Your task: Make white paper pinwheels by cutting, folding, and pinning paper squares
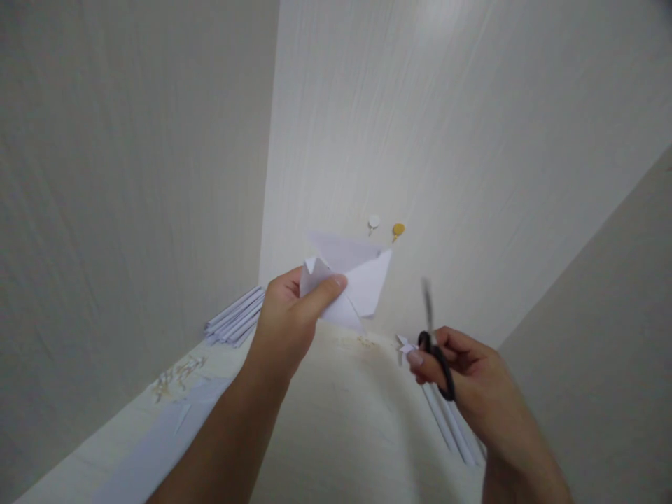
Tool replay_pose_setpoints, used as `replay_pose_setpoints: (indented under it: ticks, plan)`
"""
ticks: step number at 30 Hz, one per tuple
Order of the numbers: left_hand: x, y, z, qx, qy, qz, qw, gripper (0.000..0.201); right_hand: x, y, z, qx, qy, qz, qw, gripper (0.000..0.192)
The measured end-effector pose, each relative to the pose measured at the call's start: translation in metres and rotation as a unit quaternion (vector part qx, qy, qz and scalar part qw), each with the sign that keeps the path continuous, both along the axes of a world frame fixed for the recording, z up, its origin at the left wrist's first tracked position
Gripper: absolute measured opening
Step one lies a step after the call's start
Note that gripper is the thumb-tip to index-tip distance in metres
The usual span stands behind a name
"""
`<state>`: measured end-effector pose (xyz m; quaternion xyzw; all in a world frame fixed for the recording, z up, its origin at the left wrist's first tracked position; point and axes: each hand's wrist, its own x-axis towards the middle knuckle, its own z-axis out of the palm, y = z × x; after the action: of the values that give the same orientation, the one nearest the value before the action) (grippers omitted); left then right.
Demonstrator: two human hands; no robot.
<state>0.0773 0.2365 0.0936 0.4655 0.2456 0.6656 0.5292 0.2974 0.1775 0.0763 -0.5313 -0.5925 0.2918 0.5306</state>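
Folded white paper (357,280) is held up above the tabletop (336,420), pinched at its left end by the left hand (288,318), thumb on top; its pointed end juts up and to the right. The right hand (467,374) grips black-handled scissors (435,343), blades blurred and pointing up, just right of and below the paper. 2 stacks of folded paper strips (234,322) lie near the wall, with 2 round pins (386,225) above.

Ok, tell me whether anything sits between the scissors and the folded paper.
Nothing visible does. The right hand holds the scissors, blurred blades pointing up, apart from the folded paper pinched in the left hand. Only open air and the wall behind lie between them.
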Motion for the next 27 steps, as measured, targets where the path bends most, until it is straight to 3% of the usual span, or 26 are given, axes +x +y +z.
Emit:
replay_pose_setpoints:
  ticks: [3,5,11,14,17,20,22,27]
  plan:
    - [-0.002,-0.001,0.001,0.013,0.152,-0.086,0.984,0.017,0.004,0.001,0.000,0.110,0.097,-0.058,0.987,0.031]
    - [-0.003,-0.003,0.002,0.025,0.215,-0.136,0.967,0.018,0.002,0.000,-0.001,0.154,0.130,-0.057,0.978,0.031]
    - [-0.003,-0.008,0.003,0.041,0.295,-0.179,0.938,0.017,-0.007,-0.004,0.001,0.176,0.095,-0.074,0.977,0.029]
    - [-0.003,-0.008,0.004,0.032,0.298,-0.193,0.934,0.016,-0.009,-0.005,0.003,0.168,0.076,-0.075,0.980,0.028]
    - [-0.001,-0.004,0.003,0.016,0.229,-0.167,0.959,0.008,-0.009,-0.004,0.001,0.168,0.092,-0.090,0.977,0.029]
    - [0.001,0.002,-0.001,-0.006,0.111,-0.127,0.986,0.032,-0.008,0.000,-0.002,0.196,0.158,-0.116,0.961,0.032]
    - [0.003,0.006,-0.004,-0.010,0.081,-0.144,0.986,0.043,-0.010,0.003,-0.003,0.221,0.197,-0.130,0.946,0.033]
    - [0.006,0.012,-0.012,-0.002,0.119,-0.208,0.971,0.031,-0.023,0.006,-0.003,0.223,0.232,-0.138,0.937,0.031]
